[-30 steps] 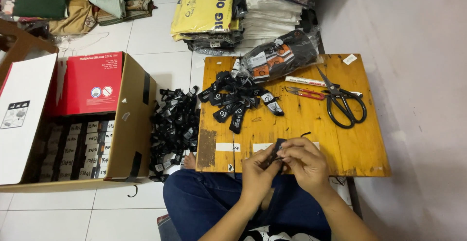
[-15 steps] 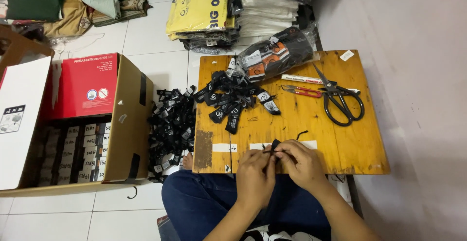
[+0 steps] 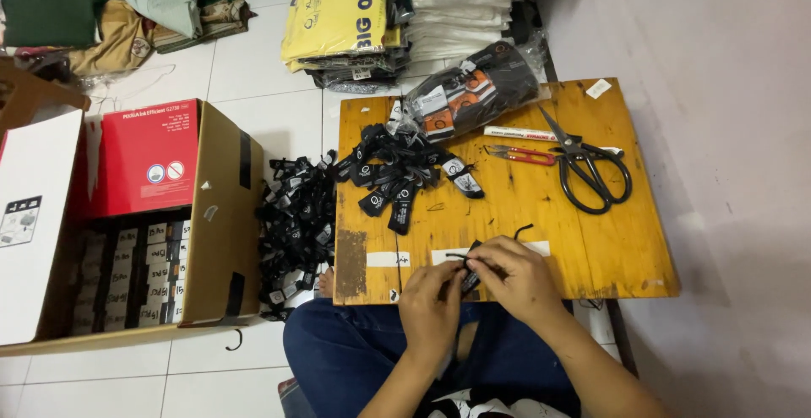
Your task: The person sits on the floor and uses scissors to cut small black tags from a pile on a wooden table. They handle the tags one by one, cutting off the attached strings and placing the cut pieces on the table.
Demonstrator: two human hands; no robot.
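Both hands meet at the near edge of a small wooden table (image 3: pixel 591 241). My left hand (image 3: pixel 431 308) and my right hand (image 3: pixel 515 279) pinch one small black hang tag (image 3: pixel 470 273) between their fingertips; a thin black cord loops out past it. A heap of the same black tags (image 3: pixel 397 173) lies at the table's far left. More of them are piled on the floor (image 3: pixel 291 224) beside the table.
Large black scissors (image 3: pixel 591 173), red thread snips (image 3: pixel 519 154), a white marker (image 3: pixel 515 133) and a plastic bag of tags (image 3: pixel 469 89) lie on the table. An open cardboard box (image 3: pixel 220 215) of small packs stands at left. Folded clothes (image 3: pixel 355 13) are stacked behind.
The hands have drawn slightly closer together over the tag and sit a bit lower at the table edge. The rest is unchanged.
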